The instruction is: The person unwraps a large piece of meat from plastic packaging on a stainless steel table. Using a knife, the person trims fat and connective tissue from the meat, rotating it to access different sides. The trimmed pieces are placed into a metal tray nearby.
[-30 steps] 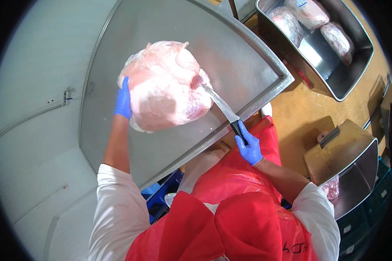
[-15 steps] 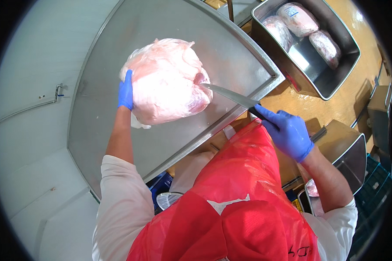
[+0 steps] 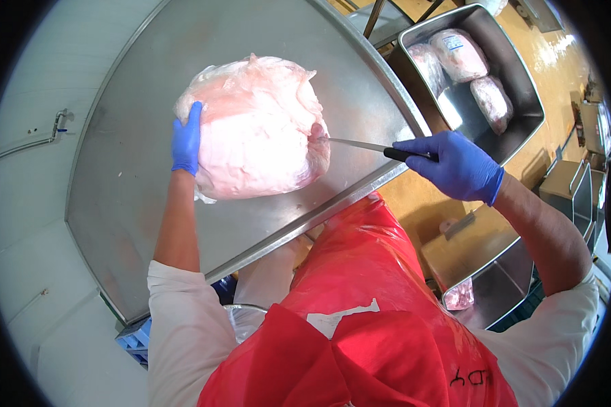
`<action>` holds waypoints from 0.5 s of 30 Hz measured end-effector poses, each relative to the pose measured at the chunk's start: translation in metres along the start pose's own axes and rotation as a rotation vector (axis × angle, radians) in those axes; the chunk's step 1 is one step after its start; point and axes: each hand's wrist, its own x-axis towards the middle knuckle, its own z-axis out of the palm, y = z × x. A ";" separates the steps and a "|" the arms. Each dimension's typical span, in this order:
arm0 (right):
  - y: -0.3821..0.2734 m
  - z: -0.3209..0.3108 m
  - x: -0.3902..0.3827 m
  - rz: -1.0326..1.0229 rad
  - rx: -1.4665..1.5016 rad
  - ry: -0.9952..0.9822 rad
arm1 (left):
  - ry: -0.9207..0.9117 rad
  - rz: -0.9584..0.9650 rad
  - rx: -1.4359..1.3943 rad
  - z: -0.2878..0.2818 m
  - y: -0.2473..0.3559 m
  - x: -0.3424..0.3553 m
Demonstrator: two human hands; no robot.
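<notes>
A large pale pink, fatty piece of meat [image 3: 254, 136] lies on a raised-rim steel table [image 3: 115, 190]. My left hand [image 3: 187, 136], in a blue glove, grips the meat's left side, fingers toward the back. My right hand [image 3: 451, 166], also gloved in blue, is closed round the black handle of a long knife [image 3: 356, 144]. The blade points left, its tip against or in the darker pink area on the meat's right side, so the very tip is hard to make out.
A steel tub [image 3: 531, 88] with three wrapped meat pieces stands beyond the table at the upper right. Another steel container [image 3: 499, 298], holding meat, sits lower right, with more containers behind it. A white wall with pipes [image 3: 27, 149] is at the left; blue crates [image 3: 132, 339] are below the table's corner.
My right hand has moved up and rightward, bringing the knife closer to horizontal. My left hand has stayed on the meat, slightly higher in view. The view has shifted somewhat.
</notes>
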 end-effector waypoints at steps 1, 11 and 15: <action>0.003 -0.003 0.006 0.013 0.039 -0.021 | 0.008 -0.010 -0.034 0.001 0.005 -0.002; 0.052 0.218 -0.031 0.087 0.431 0.573 | -0.118 -0.040 -0.040 -0.004 -0.003 -0.007; 0.060 0.286 -0.018 0.064 0.630 0.713 | -0.191 -0.056 -0.151 -0.010 -0.010 -0.014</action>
